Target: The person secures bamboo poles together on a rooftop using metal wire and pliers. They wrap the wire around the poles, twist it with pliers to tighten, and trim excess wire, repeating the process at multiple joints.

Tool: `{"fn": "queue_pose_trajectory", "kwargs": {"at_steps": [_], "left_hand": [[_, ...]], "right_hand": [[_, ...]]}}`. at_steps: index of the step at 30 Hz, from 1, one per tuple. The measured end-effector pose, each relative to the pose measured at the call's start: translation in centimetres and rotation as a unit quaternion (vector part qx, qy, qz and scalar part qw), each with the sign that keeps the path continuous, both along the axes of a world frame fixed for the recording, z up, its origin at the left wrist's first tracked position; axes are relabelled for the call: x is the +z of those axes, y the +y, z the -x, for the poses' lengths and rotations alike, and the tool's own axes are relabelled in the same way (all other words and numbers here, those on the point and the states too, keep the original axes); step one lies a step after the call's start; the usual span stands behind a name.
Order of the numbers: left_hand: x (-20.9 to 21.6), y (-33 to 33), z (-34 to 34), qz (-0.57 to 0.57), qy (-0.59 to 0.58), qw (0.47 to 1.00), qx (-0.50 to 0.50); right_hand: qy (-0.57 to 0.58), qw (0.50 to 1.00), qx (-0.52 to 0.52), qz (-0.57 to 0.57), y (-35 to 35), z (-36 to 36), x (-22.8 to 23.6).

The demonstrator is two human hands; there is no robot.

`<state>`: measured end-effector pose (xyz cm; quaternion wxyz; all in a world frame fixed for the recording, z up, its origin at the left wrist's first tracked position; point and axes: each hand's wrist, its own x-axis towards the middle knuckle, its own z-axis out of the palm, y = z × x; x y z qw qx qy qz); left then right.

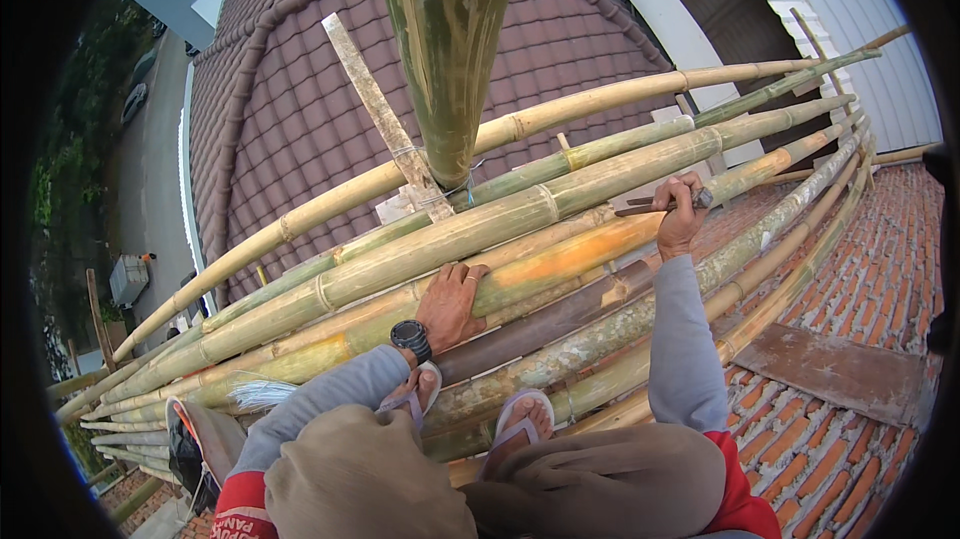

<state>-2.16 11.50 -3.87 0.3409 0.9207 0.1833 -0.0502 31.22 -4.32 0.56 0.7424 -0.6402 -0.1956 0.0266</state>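
Note:
Long bamboo poles lie side by side under and in front of me. My left hand, with a black watch at its wrist, grips one pole from above, fingers curled over it. Farther right, my right hand is closed around a dark metal tool, seemingly a pair of pincers; two thin handles stick out to the left of the fist, a rounded head to the right. Just below this hand runs a bamboo pole with an orange patch. My fingers hide the tool's middle.
A thick upright bamboo post rises ahead, beside a slanted wooden batten. White tie strands lie at left. My sandaled feet stand on the poles. Beyond are a tiled roof and brickwork with a brown board.

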Motion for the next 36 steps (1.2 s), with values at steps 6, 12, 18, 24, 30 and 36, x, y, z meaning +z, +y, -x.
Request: {"fn": "queue_pose_trajectory", "kwargs": {"at_steps": [6, 12, 18, 24, 30, 36], "left_hand": [[0.4, -0.1, -0.6, 0.006, 0.021, 1.000, 0.005], [1.8, 1.9, 0.1, 0.016, -0.023, 0.998, 0.047], [4.0, 8.7, 6.3, -0.079, -0.071, 0.972, 0.210], [2.1, 5.4, 12.5, -0.153, -0.037, 0.962, 0.222], [0.7, 3.7, 12.7, -0.144, -0.034, 0.977, 0.153], [1.1, 3.9, 12.0, -0.079, -0.011, 0.987, 0.143]], "right_hand": [[0.011, 0.997, -0.051, 0.056, 2.3, -1.7, 4.0], [-0.066, 0.994, 0.054, 0.075, 5.0, -1.5, 0.1], [0.065, 0.995, 0.019, -0.071, 4.7, -0.1, -0.1], [0.053, 0.958, 0.175, -0.220, 0.5, 5.4, 8.2], [-0.013, 0.983, 0.169, -0.067, 3.3, 11.6, 2.8], [0.049, 0.976, 0.165, 0.131, 2.9, 10.8, 3.6]]}}
